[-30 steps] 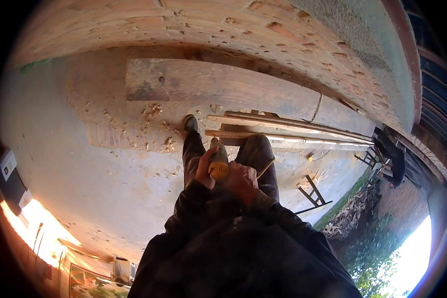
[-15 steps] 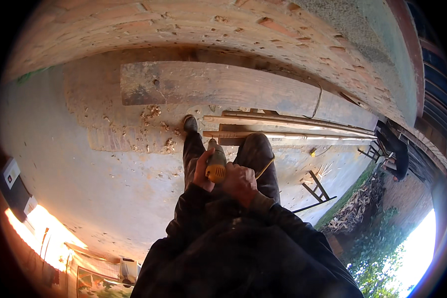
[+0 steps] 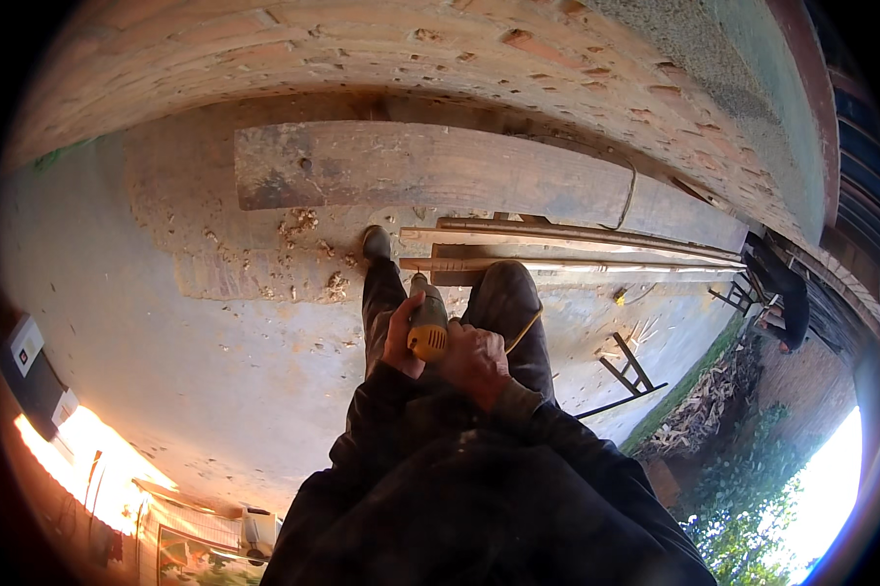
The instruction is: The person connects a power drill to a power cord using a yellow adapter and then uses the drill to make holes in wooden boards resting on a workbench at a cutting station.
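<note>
A corded power drill (image 3: 428, 327) with a yellow rear end sits between my two hands, its nose pointing away from me. My left hand (image 3: 402, 337) wraps the left side of the drill's body. On its right, my right hand (image 3: 475, 359) is closed around what looks like the drill's handle, mostly hidden by the fingers. The thin bit meets, or lies just over, the near end of a long wooden strip (image 3: 577, 266). My right knee (image 3: 508, 285) is bent over that strip. The drill's yellow cord (image 3: 525, 331) passes across my right thigh.
A second wooden strip (image 3: 577, 234) runs alongside, with a wide plank (image 3: 440, 166) beyond it by the brick wall (image 3: 362, 49). Wood shavings (image 3: 335, 286) litter the floor. To the right are a dark metal stand (image 3: 631, 366) and another person (image 3: 780, 288), bent over.
</note>
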The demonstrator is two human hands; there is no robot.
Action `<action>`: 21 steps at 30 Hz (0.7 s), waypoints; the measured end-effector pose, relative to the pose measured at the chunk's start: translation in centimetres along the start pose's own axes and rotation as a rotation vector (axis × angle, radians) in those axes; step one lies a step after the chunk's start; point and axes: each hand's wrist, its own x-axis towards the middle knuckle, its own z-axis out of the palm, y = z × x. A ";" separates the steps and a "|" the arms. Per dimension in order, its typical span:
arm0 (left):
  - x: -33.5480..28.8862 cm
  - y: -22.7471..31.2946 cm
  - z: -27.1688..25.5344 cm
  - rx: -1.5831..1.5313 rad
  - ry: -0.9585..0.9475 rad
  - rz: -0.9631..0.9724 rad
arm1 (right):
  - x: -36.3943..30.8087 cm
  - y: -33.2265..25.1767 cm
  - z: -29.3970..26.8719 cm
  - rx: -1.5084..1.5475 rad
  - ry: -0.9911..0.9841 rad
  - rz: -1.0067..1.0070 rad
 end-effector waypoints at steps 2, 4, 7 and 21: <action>0.1 -0.1 -0.1 0.000 0.004 0.003 | 0.0 0.3 0.4 -0.019 0.006 -0.002; 0.3 -0.1 -0.5 -0.009 -0.005 -0.004 | 0.0 0.3 0.5 -0.014 0.008 -0.003; 0.6 -0.2 -0.9 -0.015 -0.013 -0.006 | 0.0 0.1 0.3 -0.009 0.006 0.003; 0.5 -0.4 -0.7 -0.017 -0.004 0.009 | -0.1 -0.1 0.2 0.035 0.017 0.031</action>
